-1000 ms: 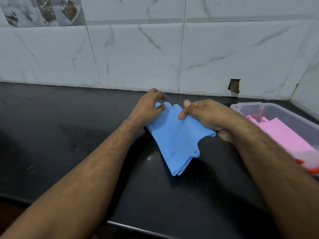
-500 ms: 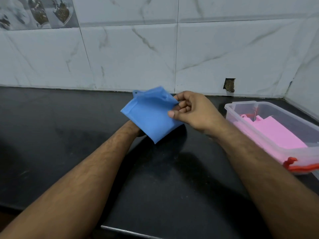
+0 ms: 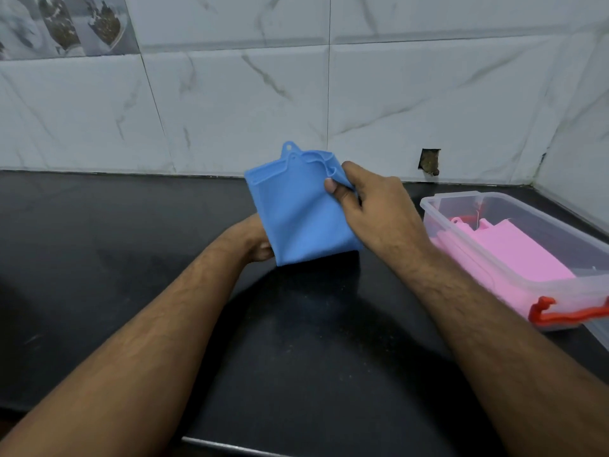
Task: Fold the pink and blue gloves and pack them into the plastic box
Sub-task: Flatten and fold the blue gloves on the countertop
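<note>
The blue gloves (image 3: 298, 209) are folded into a rough square and held up above the black counter (image 3: 99, 245). My right hand (image 3: 372, 212) pinches their upper right edge between thumb and fingers. My left hand (image 3: 258, 245) is mostly hidden behind the fold's lower left corner and grips it from underneath. The clear plastic box (image 3: 438, 202) stands open at the right on the counter. The folded pink gloves (image 3: 524, 255) lie inside it.
A red latch (image 3: 560, 313) hangs on the box's near end. The white marble-tiled wall (image 3: 230, 103) runs along the back, with a small hole (image 3: 429, 161) near the counter line. A side wall closes the right corner.
The blue gloves went from lying flat on the counter to folded over and lifted. My hands have carried the fold slightly to the right, toward the box.
</note>
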Action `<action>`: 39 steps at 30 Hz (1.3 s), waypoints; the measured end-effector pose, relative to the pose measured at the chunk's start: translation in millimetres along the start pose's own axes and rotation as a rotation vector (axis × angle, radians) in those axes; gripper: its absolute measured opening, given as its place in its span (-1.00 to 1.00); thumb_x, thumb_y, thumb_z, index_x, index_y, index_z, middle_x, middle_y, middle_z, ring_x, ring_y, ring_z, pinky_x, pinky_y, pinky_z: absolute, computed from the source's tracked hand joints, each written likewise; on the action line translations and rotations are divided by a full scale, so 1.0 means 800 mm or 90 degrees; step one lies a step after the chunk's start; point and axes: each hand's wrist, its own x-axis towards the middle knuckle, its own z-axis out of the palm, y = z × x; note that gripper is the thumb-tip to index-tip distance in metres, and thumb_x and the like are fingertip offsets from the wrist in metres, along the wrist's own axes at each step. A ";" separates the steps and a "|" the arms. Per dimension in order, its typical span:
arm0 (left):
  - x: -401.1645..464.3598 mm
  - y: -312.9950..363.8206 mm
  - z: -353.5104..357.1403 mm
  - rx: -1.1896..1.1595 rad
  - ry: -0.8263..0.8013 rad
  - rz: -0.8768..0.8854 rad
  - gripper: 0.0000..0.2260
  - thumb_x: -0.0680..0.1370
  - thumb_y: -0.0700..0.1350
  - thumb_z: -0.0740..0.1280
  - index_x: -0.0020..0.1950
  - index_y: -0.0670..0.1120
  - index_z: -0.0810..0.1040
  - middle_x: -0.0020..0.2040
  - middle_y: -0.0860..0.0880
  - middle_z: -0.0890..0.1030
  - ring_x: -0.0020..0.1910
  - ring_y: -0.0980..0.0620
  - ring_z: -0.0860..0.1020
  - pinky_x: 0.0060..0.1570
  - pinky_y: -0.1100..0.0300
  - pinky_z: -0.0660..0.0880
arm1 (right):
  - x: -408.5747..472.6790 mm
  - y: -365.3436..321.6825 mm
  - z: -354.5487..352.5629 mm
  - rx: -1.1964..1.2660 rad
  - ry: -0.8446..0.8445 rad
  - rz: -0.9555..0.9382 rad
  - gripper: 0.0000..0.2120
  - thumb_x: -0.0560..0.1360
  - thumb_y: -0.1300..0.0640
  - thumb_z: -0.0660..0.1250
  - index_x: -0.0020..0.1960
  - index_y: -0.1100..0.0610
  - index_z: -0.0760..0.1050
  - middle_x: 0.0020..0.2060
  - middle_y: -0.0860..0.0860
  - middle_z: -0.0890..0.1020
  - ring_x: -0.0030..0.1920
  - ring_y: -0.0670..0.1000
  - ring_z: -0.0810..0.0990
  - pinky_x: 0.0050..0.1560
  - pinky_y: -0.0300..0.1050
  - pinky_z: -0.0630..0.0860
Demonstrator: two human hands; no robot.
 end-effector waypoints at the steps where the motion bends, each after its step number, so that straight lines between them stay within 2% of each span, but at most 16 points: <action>1: 0.000 0.007 0.004 -0.031 -0.030 0.030 -0.83 0.59 -0.08 0.33 -0.04 -0.05 0.73 -0.06 0.01 0.74 -0.08 0.05 0.70 -0.10 0.16 0.62 | 0.001 0.001 -0.001 -0.026 0.015 0.015 -0.63 0.63 -0.22 0.16 -0.18 0.01 0.19 -0.46 -0.01 0.39 -0.33 0.16 0.46 -0.31 -0.01 0.42; 3: 0.004 0.021 0.007 -0.084 -0.013 0.031 -0.75 0.67 0.07 0.27 0.15 -0.04 0.65 0.09 -0.11 0.65 0.05 -0.17 0.59 -0.07 -0.01 0.54 | 0.003 0.005 -0.002 -0.067 0.041 0.043 -0.64 0.63 -0.21 0.14 -0.17 0.01 0.20 -0.43 -0.02 0.41 -0.29 0.21 0.47 -0.28 0.02 0.45; 6: 0.005 0.028 -0.009 -0.071 -0.045 -0.053 -0.27 0.57 0.47 -0.03 0.15 -0.11 0.59 -0.17 -0.17 0.49 -0.33 -0.13 0.47 -0.37 0.10 0.37 | 0.007 0.017 0.003 -0.034 0.054 0.108 -0.67 0.64 -0.12 0.17 -0.18 0.06 0.23 -0.39 0.03 0.43 -0.27 0.23 0.47 -0.29 0.01 0.40; 8: 0.001 0.031 -0.014 -0.061 -0.132 -0.079 -0.12 0.48 0.57 -0.11 0.04 -0.17 0.58 -0.29 -0.15 0.49 -0.43 -0.09 0.48 -0.41 0.13 0.42 | 0.008 0.026 0.008 -0.010 0.050 0.160 -0.69 0.64 -0.06 0.17 -0.19 0.08 0.27 -0.36 0.02 0.43 -0.24 0.21 0.47 -0.27 -0.04 0.33; 10: -0.002 0.031 -0.008 0.012 -0.154 -0.064 -0.30 0.52 0.49 0.10 0.09 -0.08 0.67 -0.20 -0.12 0.61 -0.33 -0.07 0.58 -0.38 0.13 0.51 | 0.010 0.034 0.011 0.001 0.039 0.202 -0.72 0.65 -0.03 0.16 -0.17 0.10 0.32 -0.28 0.04 0.48 -0.20 0.19 0.49 -0.23 -0.06 0.31; 13: -0.002 0.023 0.006 0.148 -0.071 -0.051 -0.72 0.59 0.06 0.41 0.21 -0.07 0.68 0.08 -0.16 0.73 -0.05 -0.12 0.66 -0.24 0.09 0.55 | 0.012 0.040 0.013 0.013 0.007 0.247 -0.73 0.67 -0.03 0.15 -0.14 0.10 0.36 -0.19 0.05 0.53 -0.18 0.14 0.49 -0.22 -0.08 0.29; 15: 0.000 0.019 0.011 0.166 -0.032 -0.066 -0.78 0.61 -0.08 0.41 0.22 -0.13 0.65 0.11 -0.19 0.72 -0.02 -0.15 0.65 -0.26 0.10 0.52 | 0.014 0.041 0.014 0.017 -0.021 0.271 -0.71 0.67 -0.06 0.13 -0.13 0.09 0.38 -0.18 0.03 0.51 -0.17 0.11 0.47 -0.25 -0.08 0.26; 19: 0.003 0.021 0.010 0.163 0.029 -0.056 -0.93 0.63 -0.10 0.38 0.07 -0.04 0.66 -0.08 -0.03 0.75 -0.19 -0.01 0.70 -0.44 0.20 0.53 | 0.016 0.042 0.012 0.050 -0.079 0.316 -0.63 0.67 -0.15 0.08 -0.12 0.09 0.39 -0.20 0.00 0.52 -0.17 0.08 0.49 -0.29 -0.08 0.27; 22: 0.007 0.020 0.003 0.158 0.116 -0.031 -0.93 0.64 -0.10 0.37 0.06 -0.06 0.65 -0.15 0.03 0.75 -0.22 0.03 0.72 -0.44 0.17 0.57 | 0.017 0.040 0.011 0.049 -0.132 0.314 -0.55 0.65 -0.15 0.12 -0.26 0.13 0.38 -0.34 -0.01 0.51 -0.29 0.04 0.50 -0.31 -0.13 0.32; 25: 0.010 0.016 0.000 0.208 0.179 -0.014 -0.86 0.64 -0.10 0.39 0.11 -0.15 0.64 -0.07 -0.07 0.74 -0.14 -0.07 0.70 -0.32 0.09 0.60 | 0.015 0.035 0.012 -0.003 -0.194 0.309 -0.56 0.63 -0.09 0.22 -0.31 0.16 0.45 -0.39 0.03 0.59 -0.29 0.07 0.55 -0.31 -0.15 0.41; 28: 0.012 0.010 0.005 0.256 0.221 -0.017 -0.81 0.62 -0.08 0.40 0.10 -0.19 0.62 0.04 -0.17 0.72 -0.05 -0.15 0.70 -0.23 0.00 0.63 | 0.013 0.031 0.012 -0.027 -0.219 0.330 -0.65 0.62 -0.04 0.25 -0.18 0.20 0.58 -0.42 0.07 0.69 -0.30 0.05 0.68 -0.12 -0.12 0.60; 30: 0.014 0.010 0.011 0.337 0.262 0.000 -0.76 0.61 -0.03 0.40 0.09 -0.22 0.59 0.03 -0.16 0.70 -0.02 -0.16 0.68 -0.07 -0.10 0.64 | 0.013 0.029 0.012 -0.014 -0.234 0.353 -0.72 0.63 0.03 0.22 -0.09 0.21 0.55 -0.39 0.09 0.72 -0.36 0.07 0.72 -0.07 -0.06 0.66; 33: 0.017 0.009 0.017 0.534 0.328 0.047 -0.71 0.60 0.01 0.37 -0.18 -0.16 0.45 -0.23 -0.04 0.56 -0.26 -0.02 0.52 -0.34 0.13 0.41 | 0.012 0.024 0.014 -0.023 -0.270 0.372 -0.81 0.63 0.13 0.17 -0.02 0.20 0.49 -0.35 0.10 0.71 -0.42 0.06 0.71 -0.21 -0.10 0.67; 35: 0.016 0.009 0.020 0.586 0.360 0.067 -0.70 0.57 0.02 0.42 -0.23 -0.13 0.46 -0.31 0.03 0.49 -0.34 0.10 0.42 -0.40 0.23 0.26 | 0.012 0.019 0.014 -0.046 -0.288 0.377 -0.84 0.58 0.23 0.14 0.01 0.22 0.50 -0.39 0.08 0.69 -0.44 0.02 0.67 -0.38 -0.21 0.57; 36: 0.016 0.009 0.020 0.585 0.373 0.068 -0.71 0.55 0.02 0.45 -0.21 -0.16 0.53 -0.31 0.02 0.51 -0.34 0.11 0.44 -0.40 0.24 0.28 | 0.012 0.017 0.012 -0.058 -0.301 0.379 -0.83 0.55 0.28 0.14 0.04 0.23 0.50 -0.36 0.09 0.70 -0.37 0.04 0.69 -0.37 -0.19 0.58; 39: 0.015 0.010 0.017 0.564 0.391 0.071 -0.68 0.52 0.00 0.49 -0.16 -0.27 0.63 -0.23 -0.12 0.65 -0.25 -0.04 0.57 -0.34 0.18 0.45 | 0.012 0.013 0.008 -0.060 -0.338 0.399 -0.76 0.50 0.35 0.14 0.12 0.26 0.47 -0.21 0.16 0.73 -0.12 0.14 0.74 -0.03 0.01 0.68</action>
